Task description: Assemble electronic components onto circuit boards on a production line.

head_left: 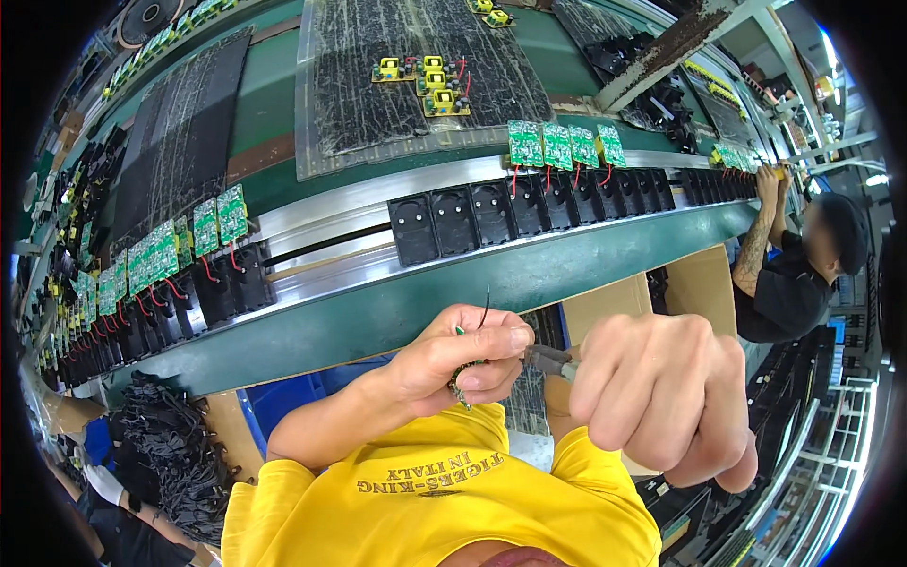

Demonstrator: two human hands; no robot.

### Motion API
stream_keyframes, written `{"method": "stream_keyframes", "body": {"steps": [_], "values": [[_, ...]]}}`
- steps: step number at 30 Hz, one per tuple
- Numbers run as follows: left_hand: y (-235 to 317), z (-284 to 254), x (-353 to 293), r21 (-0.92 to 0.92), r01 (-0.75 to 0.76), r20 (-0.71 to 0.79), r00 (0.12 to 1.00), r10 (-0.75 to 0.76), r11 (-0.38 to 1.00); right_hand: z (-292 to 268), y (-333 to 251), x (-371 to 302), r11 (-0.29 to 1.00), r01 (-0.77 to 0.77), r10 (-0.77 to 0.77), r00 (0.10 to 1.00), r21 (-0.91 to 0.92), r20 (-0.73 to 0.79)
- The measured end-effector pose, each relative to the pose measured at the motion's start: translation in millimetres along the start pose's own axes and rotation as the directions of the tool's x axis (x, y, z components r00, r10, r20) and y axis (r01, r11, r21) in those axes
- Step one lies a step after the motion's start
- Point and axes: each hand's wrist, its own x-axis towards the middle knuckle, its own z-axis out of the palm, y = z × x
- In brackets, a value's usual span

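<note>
Green counter (312,321), smooth-faced, curving across your view. On it: scuffed, streaky black mat (350,123), bright metal rail (326,219), row of black rectangular plastic housings (453,222), flat green circuit boards (553,146) on red wires. Your hands are apart, in front of the counter edge. Right hand (666,397): fist wrapped round a dark metal tool (548,359), tip near your left fingertips; contact unclear. Left hand (472,359): pinching a small green board (460,381), mostly hidden; thin black wire (487,307) sticks up.
</note>
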Motion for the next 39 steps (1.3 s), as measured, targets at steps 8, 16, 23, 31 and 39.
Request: {"method": "stream_keyframes", "body": {"steps": [8,16,23,31,39], "values": [[10.5,12.4,1.1,0.353,-0.333,-0.208,0.883,0.420,0.874,8.3,-3.3,-59.9,0.729,-0.288,-0.144,0.823,-0.621,-0.550],[10.6,8.6,-2.8,0.441,-0.372,-0.166,0.861,0.482,0.817,16.8,44.5,-77.7,0.468,-0.572,-0.062,0.739,-0.674,-0.670],[34.6,18.4,-17.1,0.832,-0.191,-0.172,0.803,0.570,0.521,21.0,57.5,-74.2,0.357,-0.589,-0.158,0.728,-0.726,-0.668],[47.4,45.3,-18.8,0.910,-0.173,-0.106,0.780,0.617,0.376,27.2,63.0,-58.7,0.397,-0.588,-0.212,0.689,-0.705,-0.693],[40.3,36.0,-22.4,0.945,-0.194,-0.060,0.688,0.723,0.263,20.8,45.4,-60.0,0.284,-0.605,-0.197,0.722,-0.744,-0.663]]}}
